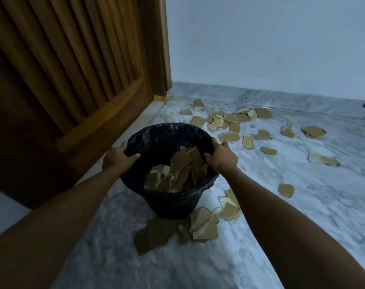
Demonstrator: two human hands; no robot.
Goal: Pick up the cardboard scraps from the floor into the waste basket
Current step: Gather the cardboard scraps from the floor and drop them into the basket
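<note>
Both hands were clamped on the rim of the waste basket (173, 202): the left hand (117, 155) gripped the near-left edge with its thumb hooked inside over the black liner (156, 138), and the right hand (221, 156) held the right edge the same way, fingers curled over the outside and thumb pressed inside. The basket, dark and ribbed, stood between the two outstretched forearms, tilted a little toward the person so its mouth showed. Inside it lay a heap of torn cardboard scraps (175, 174), piled higher against the right wall. Touching the basket's base on the near side was a cluster of floor scraps (202, 225), with one large shadowed piece (156, 232) spread flat just to their left, and a few more tucked under the right forearm. A lone scrap (285, 190) lay apart to the right. Farther back, a loose scatter of pieces (229, 122) ran across the marble floor (302, 215) toward the pale wall (260, 38). A slatted wooden door (63, 59) stood just left of the basket.
</note>
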